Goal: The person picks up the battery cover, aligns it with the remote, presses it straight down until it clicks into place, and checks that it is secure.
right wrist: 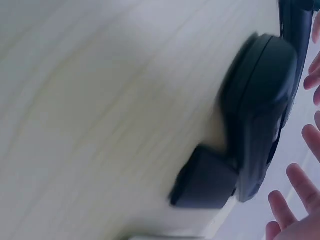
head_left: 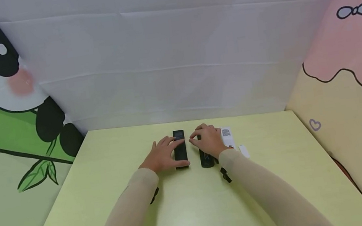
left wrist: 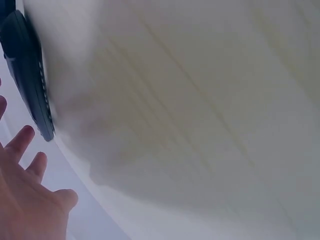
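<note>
Surface (head_left: 181, 213), pale yellow, head view: bearing two black remotes toward its far edge, both lying lengthwise from far to near. Left remote (head_left: 181, 153): lying under the left hand (head_left: 161, 157), which is standing wide, its fingers crossing over the far half and its thumb over the near end; contact cannot be told. Right remote (head_left: 206, 160): lying a little to the right, its near end showing past the right hand (head_left: 210, 140). That hand is arching over the far part, fingers loosely bent; contact here cannot be told either. White printed item (head_left: 226, 133): lying just right of the right hand, partly hidden. Small white piece (head_left: 244, 151): lying farther right and slightly nearer. Pale sheet (head_left: 165, 53): hanging beyond the far edge.

Left wrist view: one dark remote is resting on the surface near the left hand, whose fingers are standing well apart.

Right wrist view: the right remote is presenting its rounded near end, with a small dark block (right wrist: 207, 180) sitting close by its right side. The left remote is showing partly behind. The right hand's fingers are standing parted.
</note>
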A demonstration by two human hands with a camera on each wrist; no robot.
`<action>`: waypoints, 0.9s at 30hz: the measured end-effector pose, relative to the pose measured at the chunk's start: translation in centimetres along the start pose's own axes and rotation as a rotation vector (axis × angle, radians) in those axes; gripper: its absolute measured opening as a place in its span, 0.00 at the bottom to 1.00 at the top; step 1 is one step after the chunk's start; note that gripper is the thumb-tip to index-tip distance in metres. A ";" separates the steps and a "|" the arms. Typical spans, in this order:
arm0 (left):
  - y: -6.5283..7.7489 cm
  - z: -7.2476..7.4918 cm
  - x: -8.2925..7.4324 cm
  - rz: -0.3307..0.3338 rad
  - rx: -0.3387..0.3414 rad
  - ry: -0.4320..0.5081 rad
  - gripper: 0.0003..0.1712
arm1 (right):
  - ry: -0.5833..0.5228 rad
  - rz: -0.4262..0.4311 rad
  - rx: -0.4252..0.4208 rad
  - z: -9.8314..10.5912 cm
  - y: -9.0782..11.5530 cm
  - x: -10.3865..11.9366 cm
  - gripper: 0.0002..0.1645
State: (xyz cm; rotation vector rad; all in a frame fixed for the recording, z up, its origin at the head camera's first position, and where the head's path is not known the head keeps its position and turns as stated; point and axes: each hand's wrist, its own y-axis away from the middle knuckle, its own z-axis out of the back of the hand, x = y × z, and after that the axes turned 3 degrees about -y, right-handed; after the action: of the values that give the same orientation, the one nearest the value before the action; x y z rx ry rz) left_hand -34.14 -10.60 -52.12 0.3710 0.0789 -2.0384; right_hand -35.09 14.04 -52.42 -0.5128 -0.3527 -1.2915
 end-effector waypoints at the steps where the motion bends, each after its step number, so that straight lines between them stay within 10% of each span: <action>1: 0.0 0.0 -0.2 0.000 -0.001 0.002 0.59 | 0.002 0.000 -0.002 0.1 0.0 -0.1 0.13; 27: -1.1 -1.6 -3.3 -0.096 -0.040 -0.004 0.59 | -0.132 -0.046 0.001 2.5 1.8 -3.3 0.16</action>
State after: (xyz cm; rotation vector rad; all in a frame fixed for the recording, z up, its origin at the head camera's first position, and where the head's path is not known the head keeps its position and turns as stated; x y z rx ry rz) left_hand -33.30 -6.95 -52.83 0.3438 0.1371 -2.1291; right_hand -34.04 18.46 -52.39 -0.5941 -0.4774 -1.3050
